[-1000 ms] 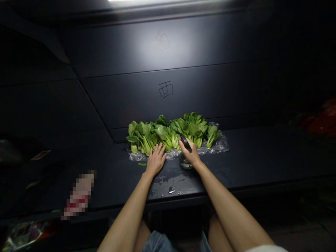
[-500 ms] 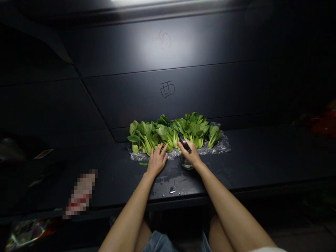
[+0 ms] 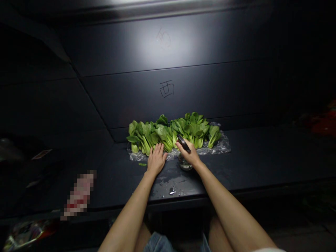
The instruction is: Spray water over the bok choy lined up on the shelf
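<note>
Several heads of bok choy (image 3: 193,127) stand in a row on a crumpled sheet of clear plastic (image 3: 223,146), against the dark back wall. My left hand (image 3: 156,159) lies with outstretched fingers at the front edge of the row, its fingertips by the pale stalks. In my right hand (image 3: 193,154) is a spray bottle (image 3: 186,164) with a black trigger head and a clear round body. The fingers wrap around its neck, and the head points toward the bok choy. My palm and arm hide part of the bottle.
Water drops (image 3: 172,191) lie on the dark shelf (image 3: 257,161) near its front edge. A scrap of green leaf (image 3: 142,164) is left of my left hand. A pixelated pinkish patch (image 3: 80,194) shows at lower left, and blurred red things (image 3: 325,122) at far right.
My left hand's fingers have drawn closer together at the stalks. My right hand and the spray bottle have shifted very slightly left. The bok choy stays in place.
</note>
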`<action>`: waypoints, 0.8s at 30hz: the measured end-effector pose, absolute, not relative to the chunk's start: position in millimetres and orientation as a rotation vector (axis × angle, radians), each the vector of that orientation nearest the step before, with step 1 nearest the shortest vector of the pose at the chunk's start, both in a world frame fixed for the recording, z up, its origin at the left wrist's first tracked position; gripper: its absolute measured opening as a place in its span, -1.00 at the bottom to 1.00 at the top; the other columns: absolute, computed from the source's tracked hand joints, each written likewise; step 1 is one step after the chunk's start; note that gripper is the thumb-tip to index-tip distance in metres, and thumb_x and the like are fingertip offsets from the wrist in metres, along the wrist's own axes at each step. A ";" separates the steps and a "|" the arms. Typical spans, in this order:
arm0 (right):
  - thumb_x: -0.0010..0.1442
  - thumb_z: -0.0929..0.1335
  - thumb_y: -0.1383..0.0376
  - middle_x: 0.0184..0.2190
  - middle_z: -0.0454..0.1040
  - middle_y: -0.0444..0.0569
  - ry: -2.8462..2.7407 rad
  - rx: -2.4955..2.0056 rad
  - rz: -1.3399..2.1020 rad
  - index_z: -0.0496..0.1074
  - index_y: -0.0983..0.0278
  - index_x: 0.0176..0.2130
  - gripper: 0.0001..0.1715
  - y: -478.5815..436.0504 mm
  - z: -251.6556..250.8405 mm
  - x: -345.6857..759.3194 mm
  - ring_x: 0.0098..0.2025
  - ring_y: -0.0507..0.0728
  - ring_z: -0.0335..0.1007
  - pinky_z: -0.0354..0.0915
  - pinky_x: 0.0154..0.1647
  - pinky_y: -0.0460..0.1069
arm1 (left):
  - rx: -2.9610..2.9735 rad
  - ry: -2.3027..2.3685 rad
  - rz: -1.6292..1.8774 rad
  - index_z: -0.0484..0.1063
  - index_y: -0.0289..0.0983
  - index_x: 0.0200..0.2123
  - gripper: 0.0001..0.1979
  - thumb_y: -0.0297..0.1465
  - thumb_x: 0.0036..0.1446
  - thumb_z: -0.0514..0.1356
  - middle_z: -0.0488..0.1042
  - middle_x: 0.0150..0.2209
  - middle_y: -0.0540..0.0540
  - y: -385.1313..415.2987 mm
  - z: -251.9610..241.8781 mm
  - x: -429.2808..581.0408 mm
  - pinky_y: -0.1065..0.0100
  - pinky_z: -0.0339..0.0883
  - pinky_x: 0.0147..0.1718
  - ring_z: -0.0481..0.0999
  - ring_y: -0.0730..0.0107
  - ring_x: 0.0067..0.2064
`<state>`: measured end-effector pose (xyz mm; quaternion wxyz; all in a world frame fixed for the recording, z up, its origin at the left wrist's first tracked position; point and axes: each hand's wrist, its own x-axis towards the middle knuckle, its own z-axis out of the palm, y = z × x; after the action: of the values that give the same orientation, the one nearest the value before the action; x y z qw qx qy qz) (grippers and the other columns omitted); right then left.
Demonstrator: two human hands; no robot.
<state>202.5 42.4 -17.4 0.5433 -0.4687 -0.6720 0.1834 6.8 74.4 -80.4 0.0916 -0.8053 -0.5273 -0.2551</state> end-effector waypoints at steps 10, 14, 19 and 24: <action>0.27 0.27 -0.03 -0.46 0.50 -0.05 -1.564 -1.132 0.440 0.45 0.23 -0.28 -0.59 47.9 -19.7 198.4 -0.37 0.15 0.45 0.28 -0.35 -0.04 | -2.414 -1.585 -0.767 0.12 -0.33 0.34 -0.42 -0.20 0.35 -0.09 0.21 0.33 -0.28 76.7 -83.8 5.2 -0.08 -0.05 0.34 0.10 0.08 0.39; 0.27 0.26 -0.02 -0.45 0.49 -0.04 -1.598 -1.162 0.387 0.41 0.23 -0.38 -0.59 47.1 -18.2 197.9 -0.39 0.15 0.44 0.26 -0.35 -0.03 | -2.414 -1.583 -0.772 0.13 -0.33 0.34 -0.42 -0.20 0.35 -0.09 0.21 0.34 -0.26 76.2 -83.5 5.0 -0.05 -0.07 0.35 0.10 0.10 0.40; 0.28 0.25 0.00 -0.43 0.50 -0.05 -1.661 -1.159 0.396 0.42 0.22 -0.33 -0.61 41.9 -12.6 196.9 -0.36 0.15 0.45 0.27 -0.33 -0.04 | -2.421 -1.575 -0.780 0.12 -0.34 0.34 -0.42 -0.20 0.36 -0.09 0.21 0.34 -0.27 75.6 -83.3 4.5 -0.06 -0.07 0.35 0.09 0.09 0.40; 0.29 0.25 -0.01 -0.40 0.50 -0.05 -1.679 -1.107 0.429 0.42 0.23 -0.29 -0.61 38.9 -11.0 196.1 -0.35 0.14 0.44 0.27 -0.32 -0.05 | -2.419 -1.581 -0.766 0.13 -0.34 0.34 -0.43 -0.20 0.36 -0.10 0.20 0.34 -0.26 75.2 -82.8 4.5 -0.06 -0.07 0.36 0.09 0.10 0.40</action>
<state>196.1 38.9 -11.0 0.5163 -0.4611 -0.6992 0.1785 4.5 75.2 -82.8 0.0757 -0.8068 -0.5273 -0.2556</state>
